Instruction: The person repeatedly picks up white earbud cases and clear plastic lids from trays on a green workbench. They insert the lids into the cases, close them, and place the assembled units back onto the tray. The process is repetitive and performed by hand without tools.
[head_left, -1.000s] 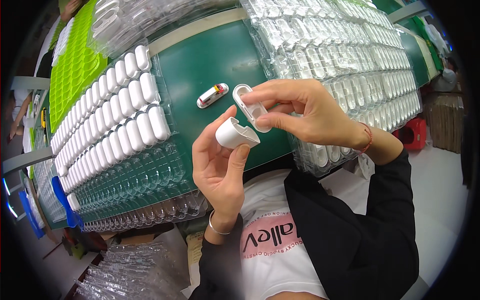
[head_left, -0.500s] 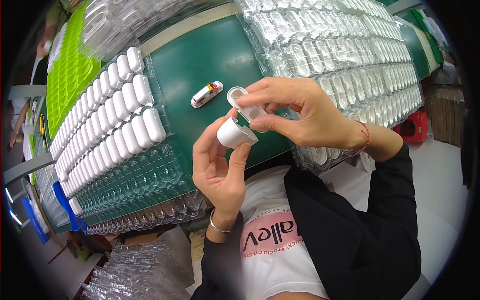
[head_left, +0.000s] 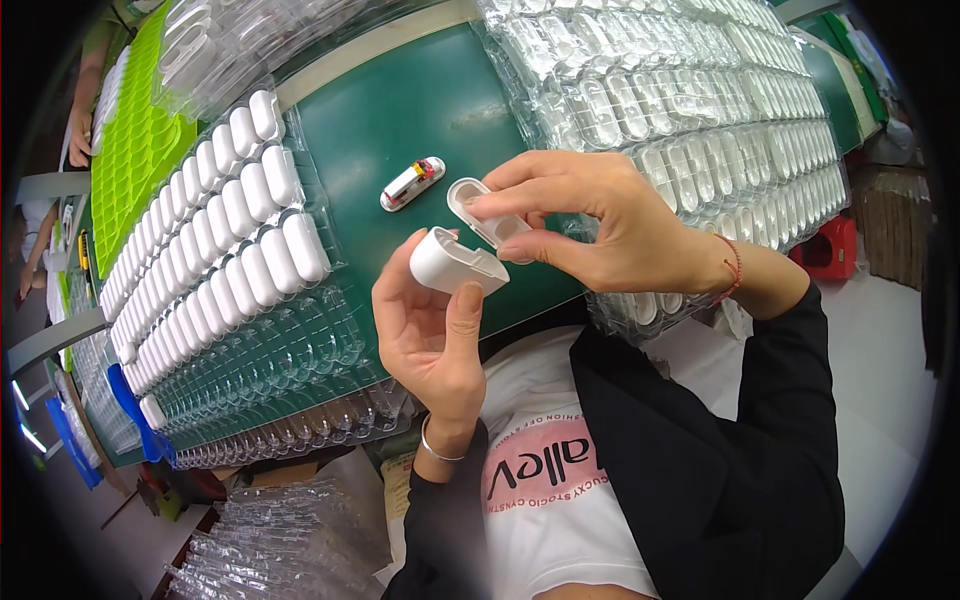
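My left hand (head_left: 425, 355) grips a white, rounded shell (head_left: 450, 266) between thumb and fingers, its open rim facing up and to the right. It looks like part of an earbud case. Opposite it, my right hand (head_left: 605, 215) pinches a white oval insert (head_left: 487, 228) with rounded recesses. Shell and insert are close together above the green table; whether their edges touch, I cannot tell. Just beyond them on the table lies a small white oval piece (head_left: 412, 184) with red and yellow parts on top.
To the left, a clear plastic tray (head_left: 270, 345) carries rows of white oval cases (head_left: 235, 225). On the right, stacked clear trays (head_left: 690, 130) hold white hollow pieces. A bright green grid tray (head_left: 135, 150) is at the far left, near another person's hand (head_left: 80, 135). Green table (head_left: 400, 95) shows between.
My left hand has shifted slightly left with the shell, which is tilted more so its inside shows. My right hand has moved the insert a little left. A person's hand has come in at far left.
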